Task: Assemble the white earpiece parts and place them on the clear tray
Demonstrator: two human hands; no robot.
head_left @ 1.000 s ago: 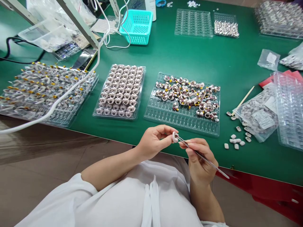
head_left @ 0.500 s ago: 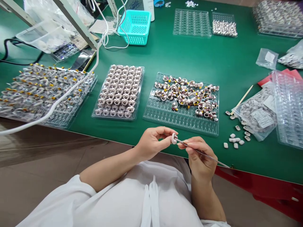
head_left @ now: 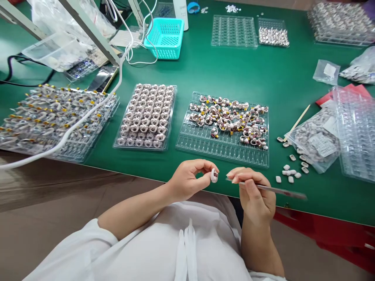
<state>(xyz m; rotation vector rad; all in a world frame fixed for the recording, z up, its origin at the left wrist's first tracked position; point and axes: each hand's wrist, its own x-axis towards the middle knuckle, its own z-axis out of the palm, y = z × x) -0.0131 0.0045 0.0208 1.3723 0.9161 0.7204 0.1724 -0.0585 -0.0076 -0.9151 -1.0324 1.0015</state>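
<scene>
Between the thumb and forefinger of my left hand (head_left: 187, 178) is a small whitish ring-shaped part (head_left: 214, 175) with dark red inside it. My right hand (head_left: 257, 193) grips slim metal tweezers (head_left: 277, 190), slightly blurred, their tip pointing left toward the part but apart from it. Just beyond my hands lies a clear ribbed tray (head_left: 222, 150) with a loose heap of similar ring-shaped parts (head_left: 228, 117) bearing yellow tabs. To its left stands a clear tray of whitish shells (head_left: 145, 113) set in neat rows.
At far left, stacked trays of tabbed parts (head_left: 52, 117) lie under a white cable (head_left: 84, 117). A turquoise basket (head_left: 166, 39) stands at the back. On the right are small white caps (head_left: 288, 171), a filled plastic bag (head_left: 316, 140), a wooden stick (head_left: 297, 123) and clear trays (head_left: 354, 132).
My right hand has drawn back to the right, taking the tweezers' tip away from the ring-shaped part. The tweezers now lie flatter. My left hand keeps its hold, nearly still.
</scene>
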